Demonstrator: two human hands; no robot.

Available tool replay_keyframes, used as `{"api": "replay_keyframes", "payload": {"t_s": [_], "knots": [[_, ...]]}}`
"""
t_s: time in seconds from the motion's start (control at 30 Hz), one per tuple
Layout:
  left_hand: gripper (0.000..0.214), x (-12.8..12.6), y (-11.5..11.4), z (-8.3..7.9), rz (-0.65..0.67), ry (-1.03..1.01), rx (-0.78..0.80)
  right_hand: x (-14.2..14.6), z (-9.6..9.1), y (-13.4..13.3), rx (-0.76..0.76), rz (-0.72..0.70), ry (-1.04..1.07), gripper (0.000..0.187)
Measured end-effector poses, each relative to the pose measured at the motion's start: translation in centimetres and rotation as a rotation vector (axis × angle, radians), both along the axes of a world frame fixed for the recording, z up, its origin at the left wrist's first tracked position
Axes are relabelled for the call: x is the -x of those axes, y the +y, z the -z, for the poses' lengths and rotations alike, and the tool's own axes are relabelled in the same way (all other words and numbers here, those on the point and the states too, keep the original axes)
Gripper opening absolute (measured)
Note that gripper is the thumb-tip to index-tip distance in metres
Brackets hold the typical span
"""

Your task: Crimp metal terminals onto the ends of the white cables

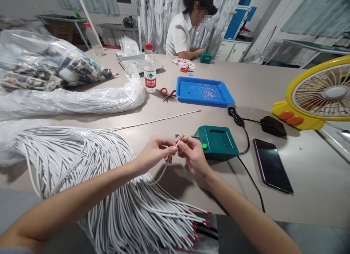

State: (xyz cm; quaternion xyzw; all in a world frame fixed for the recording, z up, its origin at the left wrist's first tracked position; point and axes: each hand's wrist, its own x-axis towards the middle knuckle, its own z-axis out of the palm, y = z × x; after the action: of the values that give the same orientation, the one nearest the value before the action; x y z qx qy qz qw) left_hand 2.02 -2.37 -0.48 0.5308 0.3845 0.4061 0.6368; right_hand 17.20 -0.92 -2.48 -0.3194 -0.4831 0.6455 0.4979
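Both my hands meet in the middle, at the end of one thin white cable [163,172]. My left hand [157,153] pinches the cable close to its tip. Facing it, my right hand [193,153] has thumb and finger closed on the same tip, where a bit of red wire shows. Right behind my fingers stands a small green machine [222,141] with a green button and a metal part jutting out to the left. A big bundle of white cables [109,184] with red tips lies under my left forearm and hangs over the table's front edge.
A blue tray [205,91] with small scraps and red-handled cutters [167,94] lie beyond my hands. A water bottle [150,69] stands behind. To the right are a phone [272,165], a black adapter [272,126] and a yellow fan [322,89]. A co-worker [179,33] sits opposite.
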Motion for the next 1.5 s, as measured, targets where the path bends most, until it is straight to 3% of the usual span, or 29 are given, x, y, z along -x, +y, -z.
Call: {"api": "replay_keyframes", "payload": {"t_s": [0.27, 0.53, 0.73, 0.97, 1.17, 1.37, 1.5], "knots": [[0.022, 0.0, 0.1, 0.3, 0.116, -0.082, 0.093, -0.4, -0.4, -0.2, 0.033, -0.072, 0.031, 0.026], [0.023, 0.0, 0.1, 0.1, 0.202, -0.241, 0.263, -0.9, -1.3, 0.0, -0.057, 0.009, 0.049, 0.023], [0.023, 0.1, 0.0, 0.1, 0.155, -0.252, 0.199, -0.5, -1.1, -0.4, -0.067, 0.202, 0.135, 0.021], [0.023, 0.0, 0.1, 0.1, 0.075, -0.142, 0.128, 0.3, 0.9, -0.9, -0.116, 0.107, -0.05, 0.02], [0.025, 0.0, 0.0, 0.0, 0.059, -0.071, 0.079, -0.1, 0.3, -0.6, -0.2, 0.081, -0.066, 0.016], [0.017, -0.2, -0.1, -0.1, -0.07, 0.138, -0.114, -0.3, -0.1, -0.8, -0.443, 0.268, -0.364, 0.006], [0.015, -0.2, -0.1, -0.2, -0.15, 0.284, -0.243, -0.4, -0.5, -0.6, -0.437, 0.265, -0.403, 0.008]]}}
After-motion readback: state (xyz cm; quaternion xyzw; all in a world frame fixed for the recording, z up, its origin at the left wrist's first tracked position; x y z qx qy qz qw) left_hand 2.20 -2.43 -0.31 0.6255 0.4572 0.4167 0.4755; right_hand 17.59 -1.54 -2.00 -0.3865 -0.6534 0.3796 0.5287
